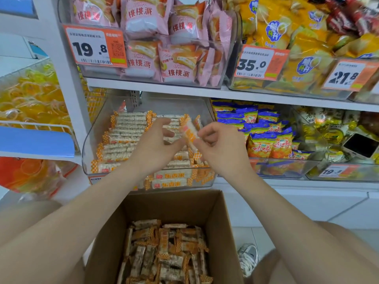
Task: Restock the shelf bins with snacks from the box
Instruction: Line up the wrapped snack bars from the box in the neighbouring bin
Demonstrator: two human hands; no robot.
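Right grip (217, 144) is pinching one snack bar (189, 133), holding it tilted over the clear bin (88, 144). Left grip (155, 140), at the bar's 9 o'clock, is curling its fingers; cannot tell whether it is touching the bar. Box (221, 232), at the bin's 6 o'clock, is holding more bars.

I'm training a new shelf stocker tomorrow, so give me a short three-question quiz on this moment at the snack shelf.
1. True or false: the cardboard box is empty.
2. The right hand pinches a snack bar. Where is the bar? A: over the clear bin. B: inside the box. C: on the floor.
3. Fill in: the price tag on the bin of pink packets reads ___.
Key: 1 false, it holds many bars; 2 A; 3 19.8.
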